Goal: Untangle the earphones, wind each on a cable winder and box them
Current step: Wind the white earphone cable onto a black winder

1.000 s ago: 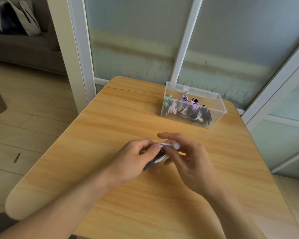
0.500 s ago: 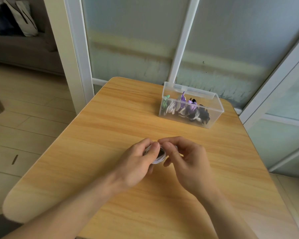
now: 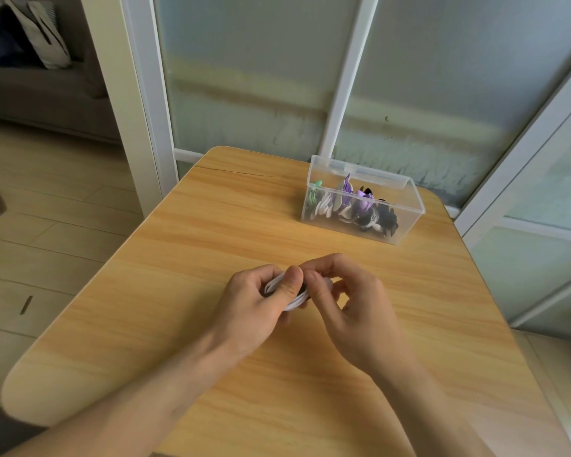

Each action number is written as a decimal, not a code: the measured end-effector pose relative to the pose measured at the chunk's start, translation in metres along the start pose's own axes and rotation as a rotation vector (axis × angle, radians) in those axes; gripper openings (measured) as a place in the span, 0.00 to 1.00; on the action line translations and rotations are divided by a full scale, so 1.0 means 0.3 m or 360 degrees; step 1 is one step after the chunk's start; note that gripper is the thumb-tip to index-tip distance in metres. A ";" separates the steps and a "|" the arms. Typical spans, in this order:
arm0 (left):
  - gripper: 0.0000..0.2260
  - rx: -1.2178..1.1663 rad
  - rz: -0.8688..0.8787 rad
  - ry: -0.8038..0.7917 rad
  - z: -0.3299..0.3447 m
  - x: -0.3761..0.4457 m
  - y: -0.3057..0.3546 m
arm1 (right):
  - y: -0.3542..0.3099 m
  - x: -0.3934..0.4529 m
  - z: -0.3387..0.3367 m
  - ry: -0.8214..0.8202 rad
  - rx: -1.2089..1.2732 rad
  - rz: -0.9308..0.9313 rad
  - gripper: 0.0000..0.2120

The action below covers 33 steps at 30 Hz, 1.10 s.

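Over the middle of the wooden table (image 3: pixel 185 265), my left hand (image 3: pixel 257 301) grips a small dark cable winder wrapped with white earphone cable (image 3: pixel 295 302). My right hand (image 3: pixel 350 301) pinches the same bundle from the right, thumb against my left thumb. Most of the winder is hidden by my fingers. A clear plastic box (image 3: pixel 406 222) stands open at the table's far right, holding several wound earphones in green, white, purple and black.
Behind the table runs a frosted glass partition (image 3: pixel 261 77) with white frames. A glass door (image 3: pixel 548 199) stands close on the right. Wooden floor (image 3: pixel 47 209) lies to the left, with a grey sofa (image 3: pixel 40 94) far back.
The white earbud that stuck out between my hands a second ago is now tucked into the bundle. Both hands have closed in tighter round the winder.
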<state>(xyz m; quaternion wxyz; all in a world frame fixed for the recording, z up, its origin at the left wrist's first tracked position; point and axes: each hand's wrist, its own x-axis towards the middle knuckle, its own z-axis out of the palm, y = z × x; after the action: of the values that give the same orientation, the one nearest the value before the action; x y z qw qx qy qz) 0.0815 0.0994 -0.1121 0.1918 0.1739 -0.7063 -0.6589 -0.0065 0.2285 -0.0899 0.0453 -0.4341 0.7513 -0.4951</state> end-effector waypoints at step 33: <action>0.28 0.0170 -0.0170 0.0188 0.012 0.008 0.005 | 0.043 0.002 0.019 -0.0147 0.0182 -0.0006 0.11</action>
<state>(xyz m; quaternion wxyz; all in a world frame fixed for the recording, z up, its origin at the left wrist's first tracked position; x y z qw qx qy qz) 0.0777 0.1015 -0.1106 0.1881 0.2599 -0.7177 -0.6181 -0.0117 0.2258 -0.1026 0.1037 -0.4546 0.7181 -0.5167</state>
